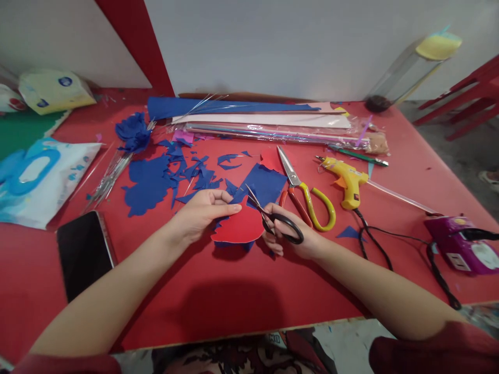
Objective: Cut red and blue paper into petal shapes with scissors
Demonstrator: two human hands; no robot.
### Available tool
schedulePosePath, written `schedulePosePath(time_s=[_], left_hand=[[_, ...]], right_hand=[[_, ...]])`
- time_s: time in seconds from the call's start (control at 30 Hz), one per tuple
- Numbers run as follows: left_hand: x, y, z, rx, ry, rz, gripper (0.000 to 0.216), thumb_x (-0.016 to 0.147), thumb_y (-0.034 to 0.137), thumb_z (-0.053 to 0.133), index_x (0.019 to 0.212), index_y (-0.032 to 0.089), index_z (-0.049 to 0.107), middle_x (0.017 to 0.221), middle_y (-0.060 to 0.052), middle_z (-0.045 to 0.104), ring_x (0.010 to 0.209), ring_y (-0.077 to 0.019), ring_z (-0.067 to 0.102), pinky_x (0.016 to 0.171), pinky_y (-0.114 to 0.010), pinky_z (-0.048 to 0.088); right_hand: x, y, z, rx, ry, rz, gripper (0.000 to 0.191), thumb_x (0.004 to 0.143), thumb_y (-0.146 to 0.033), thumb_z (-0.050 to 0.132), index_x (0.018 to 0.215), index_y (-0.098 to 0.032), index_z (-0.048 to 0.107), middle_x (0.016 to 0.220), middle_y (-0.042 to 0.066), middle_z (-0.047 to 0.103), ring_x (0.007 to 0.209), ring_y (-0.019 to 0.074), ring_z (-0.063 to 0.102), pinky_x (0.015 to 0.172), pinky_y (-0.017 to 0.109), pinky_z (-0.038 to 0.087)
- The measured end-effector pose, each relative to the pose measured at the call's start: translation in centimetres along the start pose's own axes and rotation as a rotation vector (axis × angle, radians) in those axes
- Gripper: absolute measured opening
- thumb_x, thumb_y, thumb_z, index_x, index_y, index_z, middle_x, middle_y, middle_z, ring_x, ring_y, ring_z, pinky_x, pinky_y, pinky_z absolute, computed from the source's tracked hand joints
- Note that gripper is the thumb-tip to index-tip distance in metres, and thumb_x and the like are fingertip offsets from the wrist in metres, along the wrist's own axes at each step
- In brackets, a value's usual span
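Note:
My left hand [210,212] pinches a red petal-shaped piece of paper [240,224] with a wavy edge, and blue paper shows beneath it. In my right hand [290,231] are small black-handled scissors [287,224]; their blades are parted at the upper right edge of the red piece. A blue sheet [268,183] lies just beyond the blades. Large scissors [293,176] with yellow and red handles rest close to my right hand. Cut blue petals [146,187] and several blue scraps [202,174] are spread past my left hand.
A yellow glue gun [349,182] with a black cord lies right, near a purple power socket [460,244]. A phone [84,254] and a wipes pack [42,176] are left. A blue paper flower [133,132], wrapped sticks [280,134] and a clear jar [409,72] stand or lie farther back.

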State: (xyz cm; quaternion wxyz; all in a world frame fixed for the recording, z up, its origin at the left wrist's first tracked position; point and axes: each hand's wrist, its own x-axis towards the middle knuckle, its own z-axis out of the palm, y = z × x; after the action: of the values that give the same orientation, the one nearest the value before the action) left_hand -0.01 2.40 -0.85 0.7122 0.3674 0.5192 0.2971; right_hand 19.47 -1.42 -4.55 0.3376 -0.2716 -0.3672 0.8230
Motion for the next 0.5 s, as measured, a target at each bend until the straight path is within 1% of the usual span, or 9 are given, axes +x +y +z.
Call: schedulePosePath(time_s=[0.07,0.17,0.23,0.33,0.4,0.5], left_hand=[[-0.2,0.4,-0.3,0.094,0.019,0.043,0.027,0.053,0.022,0.076,0.062,0.016,0.051,0.045,0.007,0.056,0.037,-0.0036,0.045,0.037,-0.014,0.03],[-0.7,1.1,-0.5,0.257,0.041,0.128,0.028,0.058,0.02,0.074,0.073,0.018,0.051,0.041,0.01,0.049,0.034,-0.0025,0.037,0.035,-0.013,0.023],[-1.1,1.3,-0.6,0.341,0.035,0.175,0.029,0.062,0.019,0.072,0.079,0.02,0.048,0.04,0.012,0.044,0.033,-0.0025,0.033,0.036,-0.013,0.021],[-1.4,1.4,-0.7,0.383,0.023,0.25,0.028,0.065,0.02,0.07,0.079,0.022,0.047,0.041,0.012,0.041,0.033,-0.0029,0.031,0.035,-0.013,0.021],[-1.4,1.3,-0.7,0.388,0.025,0.316,0.023,0.065,0.022,0.071,0.077,0.021,0.051,0.044,0.01,0.045,0.033,-0.0035,0.034,0.036,-0.014,0.024],[-1.3,1.1,-0.7,0.42,0.03,0.386,0.011,0.064,0.021,0.072,0.071,0.018,0.064,0.056,0.001,0.06,0.043,-0.0067,0.049,0.042,-0.016,0.034]], right_hand=[[-0.1,0.0,0.0,-0.027,-0.026,0.007,0.045,0.072,-0.052,0.067,0.082,-0.022,0.035,0.056,-0.01,0.045,0.038,0.0039,0.037,0.036,0.016,0.03],[-0.1,0.1,0.0,-0.061,-0.04,-0.007,0.044,0.073,-0.051,0.066,0.082,-0.022,0.034,0.055,-0.011,0.045,0.037,0.0037,0.038,0.037,0.016,0.03],[-0.2,0.2,-0.1,-0.077,-0.042,-0.019,0.043,0.074,-0.051,0.066,0.082,-0.022,0.034,0.055,-0.011,0.045,0.037,0.0039,0.038,0.038,0.017,0.031],[-0.2,0.2,-0.1,-0.097,-0.053,-0.033,0.043,0.074,-0.051,0.065,0.082,-0.022,0.034,0.056,-0.011,0.045,0.038,0.0042,0.038,0.038,0.017,0.032],[-0.2,0.2,0.0,-0.113,-0.056,-0.044,0.042,0.075,-0.05,0.064,0.082,-0.022,0.034,0.055,-0.01,0.045,0.038,0.0044,0.039,0.038,0.017,0.032],[-0.2,0.3,0.1,-0.127,-0.06,-0.055,0.041,0.076,-0.05,0.064,0.081,-0.022,0.034,0.054,-0.01,0.046,0.037,0.0049,0.039,0.038,0.017,0.033]])
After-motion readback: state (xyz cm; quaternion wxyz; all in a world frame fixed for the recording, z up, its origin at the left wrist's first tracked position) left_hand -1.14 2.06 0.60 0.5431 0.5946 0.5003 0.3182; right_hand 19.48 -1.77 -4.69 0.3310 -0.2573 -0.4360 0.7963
